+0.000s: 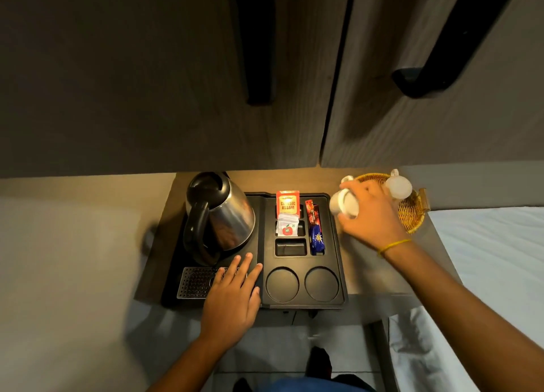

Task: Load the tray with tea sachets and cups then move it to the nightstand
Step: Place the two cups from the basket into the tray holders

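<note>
A black tray (341, 274) lies on a small wooden table. Its upper slots hold a red Assam tea sachet (287, 203), a white sachet (287, 228) and blue and red stick packets (317, 235). Both round cup wells (282, 284) at the front are empty. My right hand (372, 215) is closed around a white cup (343, 204), held tilted on its side just right of the tray. A second white cup (398, 187) lies in a wicker basket (412, 212). My left hand (232, 297) rests flat on the tray's front, fingers spread, holding nothing.
A steel kettle (219, 215) with a black handle stands on the tray's left half, behind a perforated drip grille (194, 282). Dark cabinet doors with black handles hang overhead. A white bed (494, 259) lies at the right. The floor shows below.
</note>
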